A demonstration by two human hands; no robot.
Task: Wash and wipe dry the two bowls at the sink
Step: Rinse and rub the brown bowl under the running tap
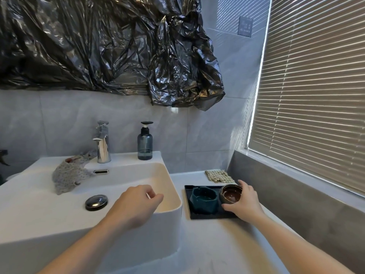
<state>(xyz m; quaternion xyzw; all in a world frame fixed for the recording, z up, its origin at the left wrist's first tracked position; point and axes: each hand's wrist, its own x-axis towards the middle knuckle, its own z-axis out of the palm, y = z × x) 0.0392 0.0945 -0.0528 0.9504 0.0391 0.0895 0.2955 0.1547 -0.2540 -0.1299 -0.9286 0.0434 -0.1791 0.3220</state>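
Far left on sink [59, 224] rim: grey knitted dishcloth [69, 176], draped into basin; chrome tap [102, 144] and blue soap dispenser [145, 143] behind. Left hand [136, 206] hovers over basin, fingers loosely curled, holding nothing. Right of sink, black tray [209, 216] on tabletop carries teal faceted bowl [205, 200] and brown glazed bowl [231, 194], touching or nearly so. Right hand [244, 200] grasps brown bowl round its rim. Folded checked cloth [218, 176] beyond tray. Judgement: lift straight up, clear teal bowl, carry leftward under tap.
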